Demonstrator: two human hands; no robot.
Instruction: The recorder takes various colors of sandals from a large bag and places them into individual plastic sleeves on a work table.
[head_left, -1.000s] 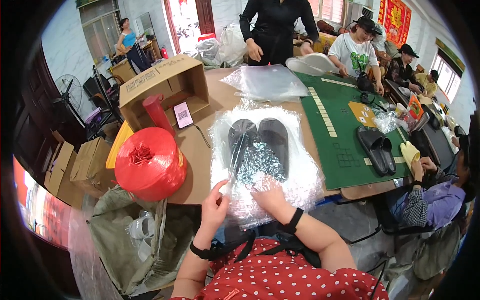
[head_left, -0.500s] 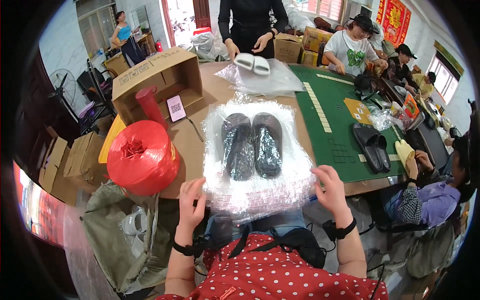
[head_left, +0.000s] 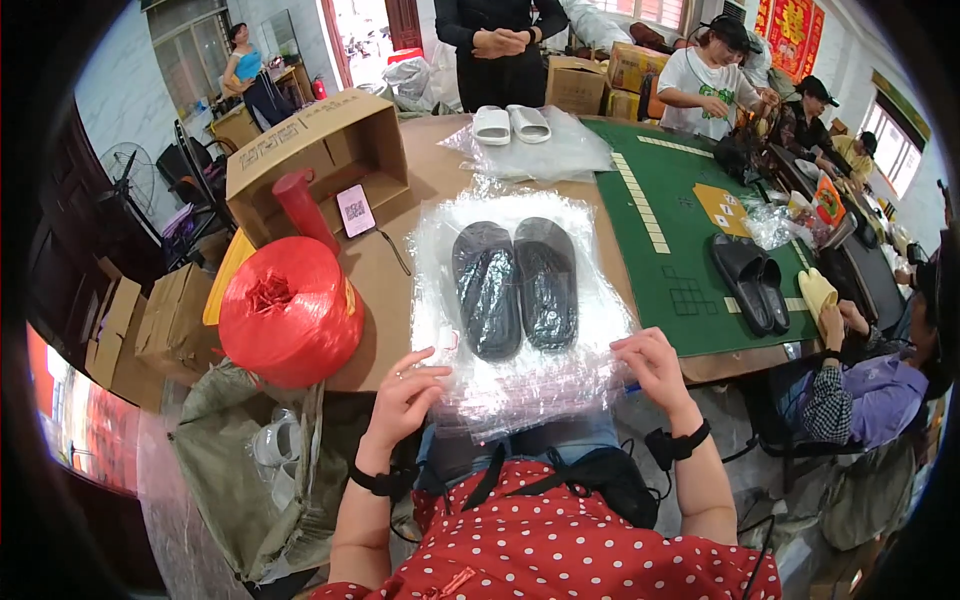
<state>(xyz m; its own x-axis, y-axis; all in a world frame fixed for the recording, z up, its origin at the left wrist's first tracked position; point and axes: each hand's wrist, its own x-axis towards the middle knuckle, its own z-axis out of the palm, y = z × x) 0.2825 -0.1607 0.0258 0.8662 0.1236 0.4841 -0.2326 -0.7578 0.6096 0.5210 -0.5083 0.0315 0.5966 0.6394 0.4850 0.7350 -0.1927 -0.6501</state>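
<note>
Black slippers (head_left: 515,285), pair, on clear plastic bags (head_left: 520,370), bench (head_left: 385,290). Left hand (head_left: 405,400), right hand (head_left: 650,368): each grip apparently pinching the stack's near edge.

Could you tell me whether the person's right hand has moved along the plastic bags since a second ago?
Yes. The right hand has shifted from the middle of the near edge of the plastic bags to their right corner, towards the green mat.

Six slippers (head_left: 514,285) (three pairs)

Left hand (head_left: 405,398) and right hand (head_left: 652,366) apart, fingers curled.
</note>
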